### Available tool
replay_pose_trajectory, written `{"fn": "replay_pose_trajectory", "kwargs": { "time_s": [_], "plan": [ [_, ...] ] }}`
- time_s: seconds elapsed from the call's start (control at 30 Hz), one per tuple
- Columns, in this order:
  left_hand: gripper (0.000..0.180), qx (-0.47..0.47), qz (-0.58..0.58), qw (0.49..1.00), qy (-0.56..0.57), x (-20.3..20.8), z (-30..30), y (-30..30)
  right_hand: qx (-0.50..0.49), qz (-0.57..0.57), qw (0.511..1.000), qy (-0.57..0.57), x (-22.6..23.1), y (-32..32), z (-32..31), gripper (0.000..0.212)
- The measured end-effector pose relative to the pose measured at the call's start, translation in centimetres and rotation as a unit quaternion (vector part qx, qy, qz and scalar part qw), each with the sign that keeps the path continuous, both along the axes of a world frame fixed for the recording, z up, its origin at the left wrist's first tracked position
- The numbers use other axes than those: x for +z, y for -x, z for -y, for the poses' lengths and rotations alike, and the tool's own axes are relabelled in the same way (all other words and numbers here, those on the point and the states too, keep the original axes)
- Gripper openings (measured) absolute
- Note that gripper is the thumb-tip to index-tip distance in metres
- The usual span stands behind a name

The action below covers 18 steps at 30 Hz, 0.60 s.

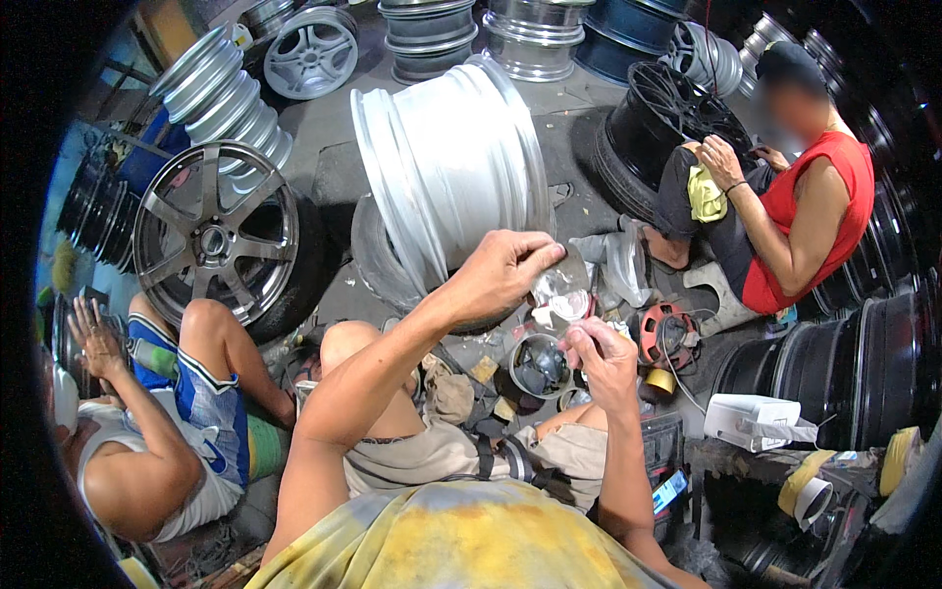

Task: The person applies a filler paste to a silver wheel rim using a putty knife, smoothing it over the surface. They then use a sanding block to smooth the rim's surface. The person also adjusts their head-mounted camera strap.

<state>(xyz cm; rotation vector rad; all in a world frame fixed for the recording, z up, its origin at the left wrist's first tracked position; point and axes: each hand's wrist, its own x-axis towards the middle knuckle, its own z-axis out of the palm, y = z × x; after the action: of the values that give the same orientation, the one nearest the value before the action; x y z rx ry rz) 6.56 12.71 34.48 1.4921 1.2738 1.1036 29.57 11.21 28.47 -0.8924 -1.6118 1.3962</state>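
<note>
Pretty grubby grey floor (329, 113) here. Stacked silver rims (429, 41) line the back, black rims (834, 368) crowd the right, and the light's dimmer toward the back right.

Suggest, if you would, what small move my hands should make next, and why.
Perhaps bring the right hand up to the thin flat piece that the left hand holds: the right seems to pinch a small thin piece of its own, close to the other but apparently apart.

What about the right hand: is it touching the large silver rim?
No, the right hand sits below and right of the large silver rim in the view, with a clear gap between them.
</note>
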Motion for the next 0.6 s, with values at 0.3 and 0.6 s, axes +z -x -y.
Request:
{"fn": "replay_pose_trajectory", "kwargs": {
  "time_s": [0.3,0.6],
  "plan": [
    [0.032,-0.013,0.191,0.978,0.088,-0.6,0.0,-0.5,-0.170,0.024,0.934,-0.313,2.0,2.2,-0.8,0.018],
    [0.032,0.080,0.219,0.961,0.148,-1.5,-0.3,-0.3,-0.114,0.103,0.923,-0.353,-1.5,-0.2,-0.2,0.024]
  ]
}}
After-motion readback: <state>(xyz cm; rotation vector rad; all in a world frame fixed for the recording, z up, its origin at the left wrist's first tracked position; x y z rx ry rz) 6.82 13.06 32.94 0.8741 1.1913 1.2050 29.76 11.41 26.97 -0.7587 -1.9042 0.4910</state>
